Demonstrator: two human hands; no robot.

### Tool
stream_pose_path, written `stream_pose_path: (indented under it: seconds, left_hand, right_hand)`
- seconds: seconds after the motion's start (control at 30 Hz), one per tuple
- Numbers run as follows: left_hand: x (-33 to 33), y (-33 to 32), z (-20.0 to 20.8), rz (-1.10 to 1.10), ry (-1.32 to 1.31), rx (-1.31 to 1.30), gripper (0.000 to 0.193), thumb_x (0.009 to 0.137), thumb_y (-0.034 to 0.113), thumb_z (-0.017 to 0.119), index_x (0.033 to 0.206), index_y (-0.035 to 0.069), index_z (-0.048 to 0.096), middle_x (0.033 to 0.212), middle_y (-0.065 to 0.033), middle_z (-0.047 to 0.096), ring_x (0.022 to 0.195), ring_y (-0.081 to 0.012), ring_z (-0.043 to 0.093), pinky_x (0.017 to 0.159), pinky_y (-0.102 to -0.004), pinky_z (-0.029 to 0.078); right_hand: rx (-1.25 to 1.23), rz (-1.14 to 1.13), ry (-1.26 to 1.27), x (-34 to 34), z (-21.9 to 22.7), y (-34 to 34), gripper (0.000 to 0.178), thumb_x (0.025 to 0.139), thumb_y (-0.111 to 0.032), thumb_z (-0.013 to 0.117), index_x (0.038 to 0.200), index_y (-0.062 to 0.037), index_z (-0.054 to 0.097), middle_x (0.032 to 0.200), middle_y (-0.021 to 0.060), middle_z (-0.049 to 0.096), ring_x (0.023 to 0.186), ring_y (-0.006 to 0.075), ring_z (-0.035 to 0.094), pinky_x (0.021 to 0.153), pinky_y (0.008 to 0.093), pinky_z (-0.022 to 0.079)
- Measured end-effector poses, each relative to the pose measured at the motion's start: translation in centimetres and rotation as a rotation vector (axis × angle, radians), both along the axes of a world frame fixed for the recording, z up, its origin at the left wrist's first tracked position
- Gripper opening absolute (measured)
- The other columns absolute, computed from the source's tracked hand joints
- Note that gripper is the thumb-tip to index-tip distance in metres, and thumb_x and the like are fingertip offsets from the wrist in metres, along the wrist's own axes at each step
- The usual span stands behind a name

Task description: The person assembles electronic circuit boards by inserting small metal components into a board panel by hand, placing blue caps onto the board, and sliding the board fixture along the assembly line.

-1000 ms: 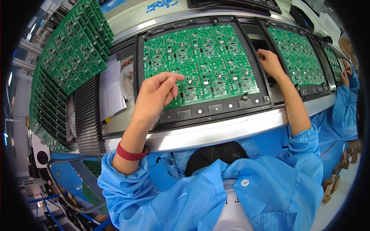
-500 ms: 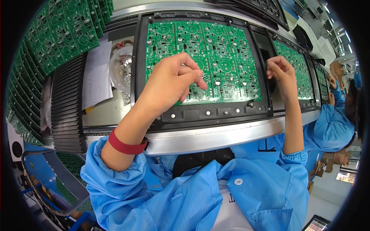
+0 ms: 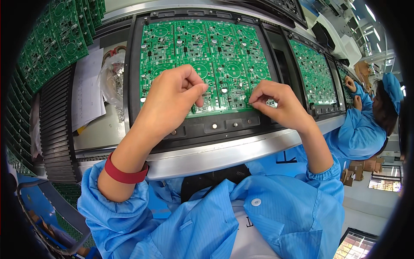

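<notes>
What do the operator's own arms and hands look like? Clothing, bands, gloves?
Left hand and right hand are ungloved. The forearms are bare up to loose, shiny blue sleeves, bunched near the elbows; the right cuff looks gathered. A plain, wide dark red band circles the left forearm; no band shows on the right. No cable visible on either arm.

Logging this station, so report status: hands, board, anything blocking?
Left hand curled over green board. Right hand over its near right part, pinched; contents unclear. Board in black frame. Both hands hide parts of it.
</notes>
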State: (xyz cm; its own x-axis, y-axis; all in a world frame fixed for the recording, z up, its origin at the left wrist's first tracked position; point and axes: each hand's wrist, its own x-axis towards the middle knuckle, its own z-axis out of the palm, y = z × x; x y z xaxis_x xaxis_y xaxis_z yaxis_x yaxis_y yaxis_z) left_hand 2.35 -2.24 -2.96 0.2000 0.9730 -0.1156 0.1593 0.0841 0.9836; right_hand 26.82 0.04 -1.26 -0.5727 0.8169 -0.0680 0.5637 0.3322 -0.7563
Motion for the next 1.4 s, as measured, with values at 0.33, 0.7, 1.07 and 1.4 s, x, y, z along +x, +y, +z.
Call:
stream_pose_path:
  seconds: [0.33, 0.7, 1.07, 1.4]
  left_hand:
    - [-0.1, 0.4, -0.3, 0.004, -0.028, 0.019, 0.008, 0.077, 0.003, 0.055, 0.084, 0.001, 0.060, 0.064, -0.0017, 0.054, 0.056, -0.0044, 0.045, 0.045, -0.0140, 0.028]
    - [-0.3, 0.4, -0.2, -0.077, -0.071, 0.023, 0.020, 0.078, 0.001, 0.053, 0.097, 0.002, 0.059, 0.060, 0.0001, 0.050, 0.054, -0.0048, 0.043, 0.044, -0.0141, 0.026]
    - [0.7, -0.5, 0.6, -0.225, -0.246, 0.030, 0.047, 0.076, 0.000, 0.053, 0.121, -0.001, 0.039, 0.059, -0.0032, 0.049, 0.051, -0.0094, 0.046, 0.047, -0.0190, 0.033]
    - [-0.2, -0.5, 0.8, -0.239, -0.325, 0.039, 0.041, 0.077, 0.000, 0.054, 0.118, 0.004, 0.049, 0.068, -0.0055, 0.057, 0.052, -0.0069, 0.044, 0.042, -0.0157, 0.030]
  right_hand:
    - [0.206, 0.160, -0.109, -0.4, -0.7, 0.4, 0.010, 0.069, 0.006, 0.056, 0.076, -0.0008, 0.056, 0.071, 0.0073, 0.054, 0.060, 0.0189, 0.049, 0.054, 0.0288, 0.041]
    - [0.404, 0.183, -0.298, -1.5, -0.4, -1.0, 0.012, 0.071, 0.007, 0.055, 0.080, -0.0001, 0.056, 0.078, 0.0066, 0.055, 0.064, 0.0159, 0.048, 0.059, 0.0256, 0.041]
    - [0.079, 0.068, 0.296, -5.3, 1.6, -0.9, 0.008, 0.077, 0.004, 0.055, 0.085, 0.0015, 0.057, 0.079, 0.0058, 0.058, 0.068, 0.0108, 0.052, 0.060, 0.0202, 0.043]
    - [-0.470, -0.007, 0.463, -6.0, 2.1, -0.1, 0.008, 0.077, 0.003, 0.055, 0.086, 0.0022, 0.057, 0.071, 0.0082, 0.057, 0.060, 0.0103, 0.052, 0.056, 0.0182, 0.043]
